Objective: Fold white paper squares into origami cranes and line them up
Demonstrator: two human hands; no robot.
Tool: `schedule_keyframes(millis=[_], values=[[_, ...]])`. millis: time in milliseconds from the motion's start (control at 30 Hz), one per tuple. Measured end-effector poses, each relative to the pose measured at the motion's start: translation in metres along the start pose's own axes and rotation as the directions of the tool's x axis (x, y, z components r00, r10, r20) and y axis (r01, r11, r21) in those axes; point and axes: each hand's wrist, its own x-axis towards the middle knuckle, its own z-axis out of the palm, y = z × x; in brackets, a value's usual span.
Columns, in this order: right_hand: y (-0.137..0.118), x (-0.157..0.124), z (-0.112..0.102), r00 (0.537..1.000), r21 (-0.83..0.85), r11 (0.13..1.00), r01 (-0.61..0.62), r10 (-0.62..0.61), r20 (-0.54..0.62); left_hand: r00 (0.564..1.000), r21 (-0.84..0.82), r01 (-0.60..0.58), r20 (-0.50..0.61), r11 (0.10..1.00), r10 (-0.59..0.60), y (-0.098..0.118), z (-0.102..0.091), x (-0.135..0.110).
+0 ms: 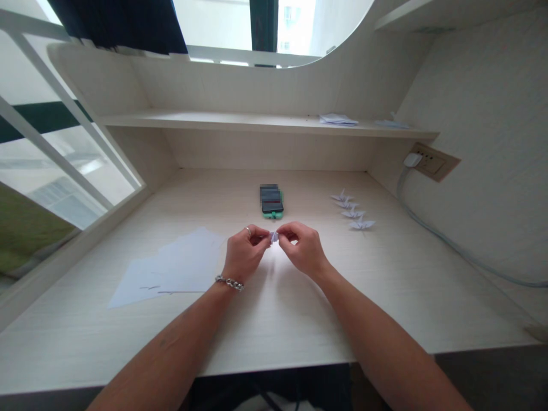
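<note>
Pinching a small folded paper (274,236) between both hands above the desk (299,308).
Left hand (245,252) and right hand (300,246) nip its edges; it looks light, thin, easily creased.

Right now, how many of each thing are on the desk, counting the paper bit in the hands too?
Paper cranes: 4
Phone: 1
Flat paper stack: 1 (sheets overlap, too hard to count)
Small folded paper, held by left hand and right hand: 1
Total: 7
</note>
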Motion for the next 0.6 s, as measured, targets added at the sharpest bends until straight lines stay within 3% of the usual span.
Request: schedule_keyframes(millis=[133, 233, 400, 600], values=[[-0.002, -0.002, 0.0, 0.995, -0.088, 0.993, 0.073, -0.066, 0.078, 0.997, 0.08, -0.055, -0.046, 0.995, 0.059, 0.001, -0.001, -0.001], [-0.003, -0.003, 0.002, 0.993, -0.099, 0.994, 0.054, -0.043, 0.108, 0.995, 0.108, -0.084, -0.052, 0.991, 0.09, 0.003, -0.002, -0.002], [0.0, -0.001, 0.004, 0.986, -0.05, 0.99, -0.129, 0.134, 0.1, 0.995, 0.122, -0.086, -0.042, 0.989, 0.092, 0.0, -0.001, -0.002], [0.015, 0.003, 0.005, 0.917, 0.109, 0.921, -0.373, 0.348, 0.194, 0.999, 0.004, -0.019, -0.048, 1.0, 0.019, -0.006, -0.001, 0.002]])
